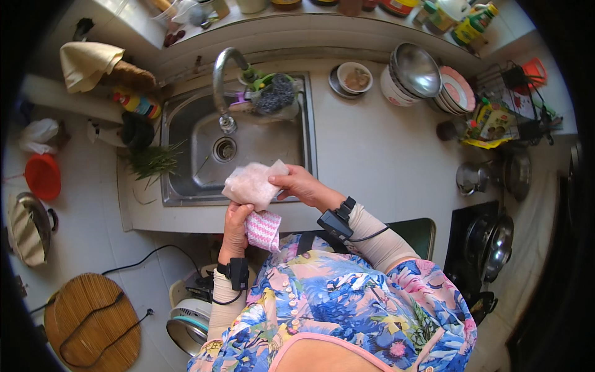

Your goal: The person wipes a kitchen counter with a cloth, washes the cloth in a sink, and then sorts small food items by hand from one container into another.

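Note:
A pale, pinkish-white cloth (251, 183), folded into a thick pad, is held over the front edge of the stainless steel sink (279, 139). My right hand (302, 185) pinches its right corner between thumb and fingers. At the pad's lower edge, my left hand (236, 225) grips it with the thumb on top. From that same hand hangs a pink-and-white patterned cloth (263, 231); whether the two cloths are joined cannot be told. The gooseneck faucet (227, 122) ends above the basin, near the drain (225, 149), and no water is seen flowing.
A dark mesh scrubber (275, 93) tops a container at the sink's back right. Green stalks (151, 162) lie at its left rim. Along the counter stand a small bowl (354, 77), stacked metal bowls (416, 69) and plates (458, 90). A black cable (155, 251) runs at lower left.

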Demonstrator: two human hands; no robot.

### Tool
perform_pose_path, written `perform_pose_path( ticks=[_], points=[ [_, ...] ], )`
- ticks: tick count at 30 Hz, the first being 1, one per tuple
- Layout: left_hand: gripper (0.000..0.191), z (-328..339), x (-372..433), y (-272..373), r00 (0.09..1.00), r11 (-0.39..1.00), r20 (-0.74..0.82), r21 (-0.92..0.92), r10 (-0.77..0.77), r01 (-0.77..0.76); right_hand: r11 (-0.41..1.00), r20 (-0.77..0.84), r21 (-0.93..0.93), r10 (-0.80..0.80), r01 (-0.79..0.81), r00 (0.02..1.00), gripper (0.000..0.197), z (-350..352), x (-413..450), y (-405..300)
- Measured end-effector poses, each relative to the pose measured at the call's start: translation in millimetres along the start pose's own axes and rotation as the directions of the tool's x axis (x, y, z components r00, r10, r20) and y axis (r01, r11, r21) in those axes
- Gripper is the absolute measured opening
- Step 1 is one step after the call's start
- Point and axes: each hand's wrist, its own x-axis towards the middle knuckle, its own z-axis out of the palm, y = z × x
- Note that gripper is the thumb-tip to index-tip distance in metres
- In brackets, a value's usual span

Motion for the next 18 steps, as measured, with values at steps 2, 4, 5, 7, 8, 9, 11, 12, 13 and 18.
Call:
perform_pose_path(
  ticks=[2,4,5,7,8,9,11,12,13,18],
  points=[
    [0.045,11,4,-6,0.998,0.997,-0.018,0.050,-0.065,0.066,0.993,-0.092,0.065,-0.096,0.102,0.991,0.033,-11,-10,-2],
    [0.046,23,8,-16,0.994,0.993,-0.008,0.047,-0.107,0.108,0.987,-0.200,0.014,-0.155,0.161,0.967,0.028,-25,-22,-5],
    [0.046,29,11,-22,0.990,0.989,-0.002,0.039,-0.143,0.143,0.983,-0.241,-0.013,-0.183,0.185,0.953,0.028,-32,-31,-6],
    [0.042,39,20,-32,0.986,0.986,0.021,0.020,-0.163,0.163,0.981,-0.266,-0.019,-0.191,0.193,0.945,0.028,-47,-40,-4],
    [0.039,42,27,-39,0.983,0.984,0.041,-0.003,-0.178,0.178,0.980,-0.283,-0.031,-0.197,0.197,0.939,0.028,-54,-46,-2],
    [0.036,45,32,-44,0.980,0.981,0.055,-0.023,-0.191,0.193,0.981,-0.280,-0.025,-0.193,0.194,0.940,0.028,-59,-52,0],
    [0.031,47,42,-52,0.974,0.973,0.049,-0.050,-0.222,0.224,0.968,-0.375,-0.042,-0.246,0.248,0.894,0.029,-67,-63,1],
    [0.031,42,49,-62,0.966,0.966,0.080,-0.055,-0.246,0.251,0.967,-0.408,-0.044,-0.247,0.251,0.879,0.030,-72,-69,0],
    [0.032,49,53,-63,0.955,0.958,0.117,-0.060,-0.273,0.281,0.967,-0.404,-0.043,-0.245,0.250,0.881,0.030,-83,-75,1],
    [0.039,75,54,-53,0.930,0.923,0.121,-0.127,-0.348,0.363,0.952,-0.601,-0.085,-0.285,0.295,0.747,0.027,-135,-89,1]
  ],
)
